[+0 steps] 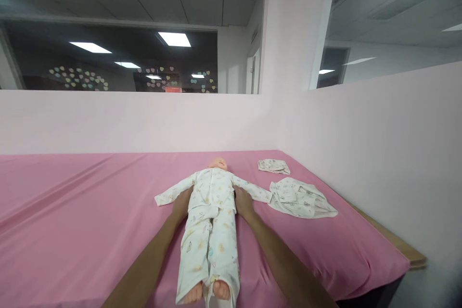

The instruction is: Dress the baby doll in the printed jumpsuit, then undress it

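A baby doll lies on its back, head away from me, its arms spread out and its bare feet toward me. It wears a white printed pajama top and matching pajama trousers. My left hand is closed at the left side of the top, just under the sleeve. On the other side, my right hand closes on the top's edge below the right sleeve. Fingertips of both hands are partly hidden by cloth and the doll's body.
A pink sheet covers the bed. To the right lie a spread white printed garment, touching the doll's right-hand sleeve end, and a folded printed cloth. White walls with windows border the back and right.
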Demonstrator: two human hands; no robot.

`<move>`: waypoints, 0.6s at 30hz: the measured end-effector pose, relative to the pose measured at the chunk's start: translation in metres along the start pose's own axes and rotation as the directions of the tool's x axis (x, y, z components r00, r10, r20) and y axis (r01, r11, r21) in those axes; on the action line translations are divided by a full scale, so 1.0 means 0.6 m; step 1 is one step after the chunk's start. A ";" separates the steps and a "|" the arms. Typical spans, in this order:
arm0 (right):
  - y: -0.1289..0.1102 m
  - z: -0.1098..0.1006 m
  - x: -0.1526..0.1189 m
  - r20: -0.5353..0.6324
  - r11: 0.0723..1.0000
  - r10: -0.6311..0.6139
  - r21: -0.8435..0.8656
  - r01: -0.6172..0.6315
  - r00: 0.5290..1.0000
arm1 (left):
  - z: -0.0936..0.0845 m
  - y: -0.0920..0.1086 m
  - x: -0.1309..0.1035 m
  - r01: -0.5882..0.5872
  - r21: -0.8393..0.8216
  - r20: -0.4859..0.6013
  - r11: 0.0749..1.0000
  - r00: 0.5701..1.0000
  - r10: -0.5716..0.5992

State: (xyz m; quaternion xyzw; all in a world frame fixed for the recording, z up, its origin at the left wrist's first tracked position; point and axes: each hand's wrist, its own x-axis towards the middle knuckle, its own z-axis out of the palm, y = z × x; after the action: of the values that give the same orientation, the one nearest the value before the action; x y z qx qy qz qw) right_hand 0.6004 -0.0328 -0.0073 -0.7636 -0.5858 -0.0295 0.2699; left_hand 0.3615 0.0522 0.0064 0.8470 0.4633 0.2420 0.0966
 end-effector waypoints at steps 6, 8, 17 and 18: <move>0.000 0.000 0.001 0.005 1.000 0.012 0.000 -0.012 1.000 | 0.002 -0.001 0.001 -0.005 0.004 0.002 1.000 1.000 0.005; 0.000 0.000 0.001 0.016 1.000 0.010 0.003 -0.010 1.000 | 0.001 0.000 0.000 0.001 0.005 0.001 1.000 1.000 -0.001; -0.003 -0.005 -0.002 0.027 1.000 0.001 -0.013 0.000 1.000 | 0.002 0.000 0.000 0.020 0.032 0.023 0.999 1.000 -0.021; -0.004 -0.005 -0.002 0.032 1.000 0.005 -0.019 -0.005 0.999 | 0.003 -0.001 0.000 0.027 0.041 0.026 0.999 0.999 -0.028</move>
State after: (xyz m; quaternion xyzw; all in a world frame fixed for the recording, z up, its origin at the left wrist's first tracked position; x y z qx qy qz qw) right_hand 0.5989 -0.0349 -0.0043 -0.7681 -0.5878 -0.0221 0.2531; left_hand 0.3620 0.0527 0.0045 0.8455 0.4785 0.2201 0.0886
